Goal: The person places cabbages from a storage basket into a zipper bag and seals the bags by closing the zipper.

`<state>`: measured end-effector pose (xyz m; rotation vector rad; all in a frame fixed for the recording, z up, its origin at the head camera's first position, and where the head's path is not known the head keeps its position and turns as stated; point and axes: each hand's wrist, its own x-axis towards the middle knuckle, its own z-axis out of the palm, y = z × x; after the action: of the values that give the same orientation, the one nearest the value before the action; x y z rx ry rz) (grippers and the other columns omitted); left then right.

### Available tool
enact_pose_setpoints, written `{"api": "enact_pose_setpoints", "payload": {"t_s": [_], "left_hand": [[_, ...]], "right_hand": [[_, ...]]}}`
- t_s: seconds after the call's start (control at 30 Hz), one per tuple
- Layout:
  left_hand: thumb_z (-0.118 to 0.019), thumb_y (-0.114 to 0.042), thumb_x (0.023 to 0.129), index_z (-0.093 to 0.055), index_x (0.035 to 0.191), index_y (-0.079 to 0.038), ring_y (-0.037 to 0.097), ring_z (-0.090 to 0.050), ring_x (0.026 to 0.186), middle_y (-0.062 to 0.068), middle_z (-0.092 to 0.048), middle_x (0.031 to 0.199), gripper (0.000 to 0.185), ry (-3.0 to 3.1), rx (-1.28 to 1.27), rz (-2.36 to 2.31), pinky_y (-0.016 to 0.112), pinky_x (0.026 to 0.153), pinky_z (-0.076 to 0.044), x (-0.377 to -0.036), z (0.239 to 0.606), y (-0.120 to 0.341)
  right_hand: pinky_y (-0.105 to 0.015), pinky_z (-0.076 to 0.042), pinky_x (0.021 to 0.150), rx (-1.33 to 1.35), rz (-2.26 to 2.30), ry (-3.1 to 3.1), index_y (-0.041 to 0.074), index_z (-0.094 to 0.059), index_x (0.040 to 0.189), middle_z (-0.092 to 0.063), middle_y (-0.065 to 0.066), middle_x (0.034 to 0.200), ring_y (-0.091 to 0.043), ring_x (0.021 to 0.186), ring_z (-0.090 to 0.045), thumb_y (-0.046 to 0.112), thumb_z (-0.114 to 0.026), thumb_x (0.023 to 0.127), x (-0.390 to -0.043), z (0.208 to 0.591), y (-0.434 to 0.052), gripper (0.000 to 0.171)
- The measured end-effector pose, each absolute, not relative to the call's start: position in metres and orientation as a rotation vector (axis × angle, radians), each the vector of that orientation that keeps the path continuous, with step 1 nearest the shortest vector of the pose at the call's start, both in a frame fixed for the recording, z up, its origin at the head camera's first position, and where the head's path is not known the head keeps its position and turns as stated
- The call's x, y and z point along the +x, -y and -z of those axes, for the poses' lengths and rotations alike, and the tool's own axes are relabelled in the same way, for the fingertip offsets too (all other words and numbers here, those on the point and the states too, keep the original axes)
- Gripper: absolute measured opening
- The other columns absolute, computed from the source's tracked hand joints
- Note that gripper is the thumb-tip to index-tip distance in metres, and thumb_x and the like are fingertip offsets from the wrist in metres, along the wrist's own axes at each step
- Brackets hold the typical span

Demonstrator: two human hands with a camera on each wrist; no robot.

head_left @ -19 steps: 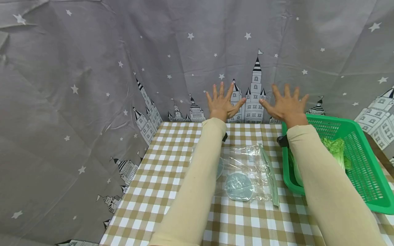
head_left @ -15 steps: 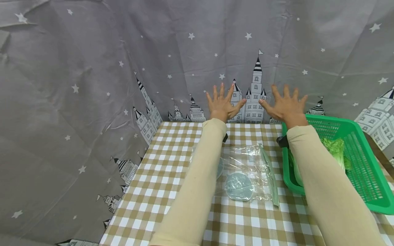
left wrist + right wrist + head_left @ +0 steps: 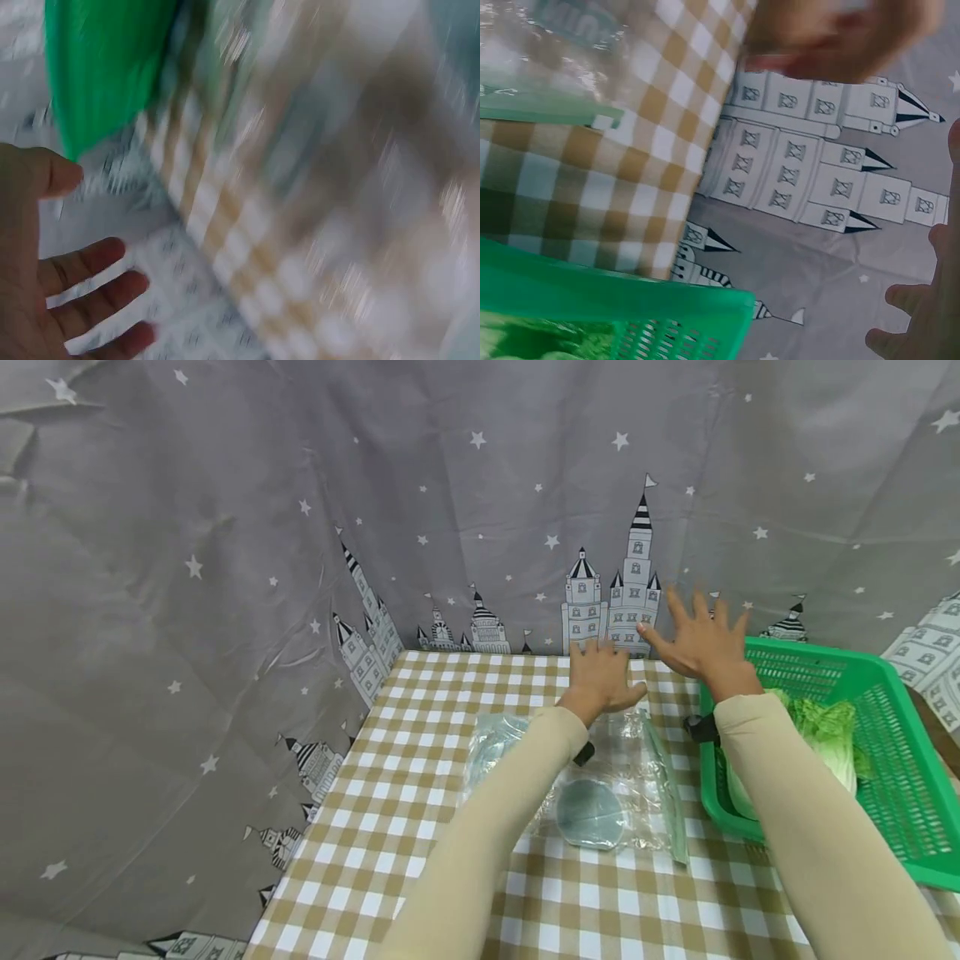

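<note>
I see left hand (image 3: 600, 681) nearer, fingers relaxed, empty, above far edge of plastic bag (image 3: 600, 781); right hand (image 3: 701, 639) splayed, empty, beside green basket (image 3: 907, 852).

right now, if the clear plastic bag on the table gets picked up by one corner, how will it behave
The clear plastic bag looks thin and crinkled, so it would probably droop rather than hold its shape. It seems light for its size and would likely slide easily on the checked tablecloth. Its glossy film may be slippery to pinch.
</note>
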<state>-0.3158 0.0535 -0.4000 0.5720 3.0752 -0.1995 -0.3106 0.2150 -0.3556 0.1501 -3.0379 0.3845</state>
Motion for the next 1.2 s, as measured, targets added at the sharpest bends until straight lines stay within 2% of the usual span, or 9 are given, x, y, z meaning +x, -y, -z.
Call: {"api": "enact_pose_setpoints", "payload": {"t_s": [0.1,0.2,0.43,0.53,0.73,0.83,0.93,1.07,1.2], "left_hand": [[-0.048,-0.071,0.088,-0.064,0.125,-0.028,0.025,-0.055,0.116,-0.004,-0.062,0.125,0.058,-3.033,0.629,0.180,0.050,0.096,-0.039,-0.294,0.426,-0.072],[-0.055,-0.069,0.085,-0.069,0.111,-0.030,0.022,-0.063,0.097,-0.005,-0.068,0.106,0.048,-2.989,0.615,0.118,0.044,0.083,-0.047,-0.273,0.450,-0.087],[-0.060,-0.082,0.070,-0.055,0.132,-0.023,0.025,-0.056,0.105,0.002,-0.059,0.119,0.085,-2.952,0.448,0.109,0.043,0.081,-0.048,-0.230,0.486,-0.114],[-0.063,-0.078,0.071,-0.055,0.128,-0.018,0.025,-0.056,0.101,0.004,-0.058,0.116,0.084,-2.955,0.364,0.096,0.043,0.077,-0.047,-0.218,0.492,-0.118],[-0.062,-0.055,0.083,-0.071,0.098,-0.019,0.025,-0.061,0.089,0.002,-0.064,0.097,0.039,-2.930,0.322,-0.068,0.043,0.069,-0.048,-0.213,0.489,-0.103],[-0.061,-0.045,0.084,-0.068,0.082,-0.019,0.021,-0.062,0.075,0.000,-0.064,0.082,0.026,-2.885,0.313,-0.232,0.042,0.063,-0.049,-0.216,0.483,-0.086],[-0.058,-0.038,0.085,-0.062,0.072,-0.020,0.018,-0.059,0.063,0.000,-0.061,0.071,0.023,-2.856,0.309,-0.388,0.042,0.057,-0.048,-0.218,0.475,-0.067],[-0.051,-0.033,0.088,-0.059,0.073,-0.019,0.017,-0.053,0.056,0.000,-0.057,0.066,0.022,-2.846,0.346,-0.565,0.040,0.051,-0.045,-0.219,0.463,-0.044],[-0.046,-0.028,0.090,-0.054,0.073,-0.018,0.015,-0.048,0.051,-0.002,-0.053,0.062,0.021,-2.829,0.425,-0.745,0.033,0.047,-0.040,-0.218,0.448,-0.025]], "right_hand": [[-0.078,0.002,0.100,0.147,-0.398,3.038,0.020,-0.005,0.159,-0.006,-0.033,0.156,-0.061,0.137,-0.003,0.079,-0.021,0.089,-0.306,0.367,-0.218,0.092],[-0.078,-0.003,0.099,0.151,-0.398,3.048,0.020,-0.005,0.159,-0.009,-0.032,0.156,-0.060,0.137,-0.005,0.079,-0.022,0.089,-0.302,0.377,-0.219,0.092],[-0.078,-0.009,0.099,0.189,-0.418,3.056,0.016,-0.012,0.158,-0.017,-0.030,0.155,-0.060,0.136,-0.013,0.076,-0.028,0.091,-0.291,0.393,-0.218,0.092],[-0.077,-0.008,0.100,0.220,-0.462,3.056,0.014,-0.015,0.157,-0.017,-0.029,0.156,-0.058,0.137,-0.014,0.073,-0.032,0.092,-0.286,0.398,-0.217,0.090],[-0.075,-0.011,0.102,0.268,-0.503,3.039,0.012,-0.022,0.155,-0.022,-0.030,0.154,-0.055,0.137,-0.019,0.068,-0.037,0.094,-0.274,0.408,-0.216,0.085],[-0.070,-0.018,0.104,0.338,-0.541,3.015,0.008,-0.025,0.154,-0.028,-0.031,0.151,-0.053,0.136,-0.024,0.065,-0.038,0.096,-0.268,0.411,-0.214,0.082],[-0.066,-0.025,0.104,0.422,-0.569,2.993,0.006,-0.027,0.154,-0.032,-0.032,0.148,-0.052,0.135,-0.028,0.060,-0.040,0.098,-0.262,0.411,-0.211,0.078],[-0.065,-0.027,0.104,0.532,-0.616,2.977,0.004,-0.029,0.153,-0.034,-0.032,0.147,-0.051,0.134,-0.031,0.051,-0.041,0.102,-0.250,0.410,-0.205,0.070],[-0.063,-0.028,0.104,0.653,-0.738,2.972,0.001,-0.032,0.151,-0.036,-0.033,0.145,-0.051,0.133,-0.034,0.043,-0.035,0.106,-0.236,0.412,-0.197,0.062]]}}
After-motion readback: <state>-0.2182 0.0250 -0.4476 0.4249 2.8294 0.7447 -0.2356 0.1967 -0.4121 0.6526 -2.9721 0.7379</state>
